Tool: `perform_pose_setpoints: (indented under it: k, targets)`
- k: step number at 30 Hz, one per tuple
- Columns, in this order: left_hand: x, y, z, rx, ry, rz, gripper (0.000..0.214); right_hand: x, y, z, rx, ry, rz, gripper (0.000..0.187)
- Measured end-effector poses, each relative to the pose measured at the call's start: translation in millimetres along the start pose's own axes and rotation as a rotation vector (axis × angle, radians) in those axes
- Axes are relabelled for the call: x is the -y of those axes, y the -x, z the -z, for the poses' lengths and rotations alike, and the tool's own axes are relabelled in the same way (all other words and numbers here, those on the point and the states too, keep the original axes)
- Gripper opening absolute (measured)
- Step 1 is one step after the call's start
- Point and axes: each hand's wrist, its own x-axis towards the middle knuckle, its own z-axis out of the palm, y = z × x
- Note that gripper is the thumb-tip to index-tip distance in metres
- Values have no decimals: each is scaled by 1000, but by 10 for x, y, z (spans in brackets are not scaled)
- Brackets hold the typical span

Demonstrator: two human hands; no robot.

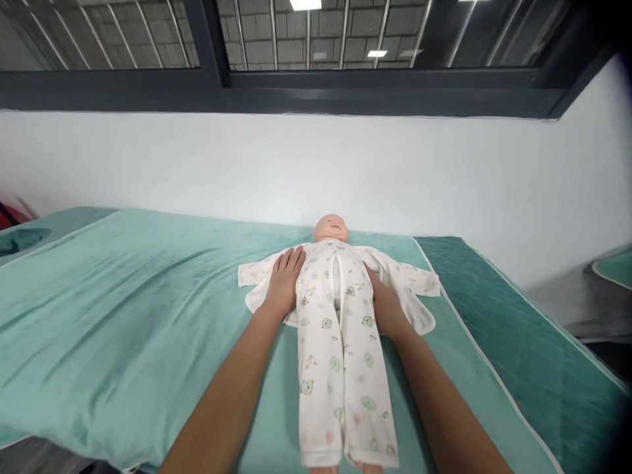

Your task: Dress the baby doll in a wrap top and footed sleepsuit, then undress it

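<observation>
A baby doll (330, 228) lies on its back, head toward the wall. White printed pants (320, 368) lie along its front and legs, with a split at the crotch, and its feet show below the cuffs. A matching white jacket (419, 282) is spread beneath it, sleeves out to both sides. My left hand (286, 280) rests along the doll's left-of-view side, fingers stretched out over the jacket and against the pants. On the other side, my right hand (388, 306) touches the pants' edge; most of its fingers are hidden by the clothing.
A light green cloth (148, 316) with soft folds covers the surface under the doll. Darker green padding (498, 296) shows at the right. Behind stands a white wall (222, 164), below a dark-framed window (345, 95). A red object (12, 216) is at the far left.
</observation>
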Motion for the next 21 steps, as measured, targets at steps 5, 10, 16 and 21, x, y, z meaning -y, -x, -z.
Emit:
perform_pose_setpoints:
  k: [5, 10, 16, 21]
  targets:
    - [-195, 422, 99, 17, -40, 24, 59, 189, 492, -41, -25, 285, 135, 59]
    - [-463, 919, 300, 64, 90, -89, 44, 365, 924, -67, 15, 450, 193, 43]
    - [-583, 1233, 415, 28, 303, 118, 34, 563, 1069, -28, 20, 492, 114, 30]
    - [-726, 1234, 434, -49, 581, 379, 43, 559, 891, -85, 62, 515, 53, 28]
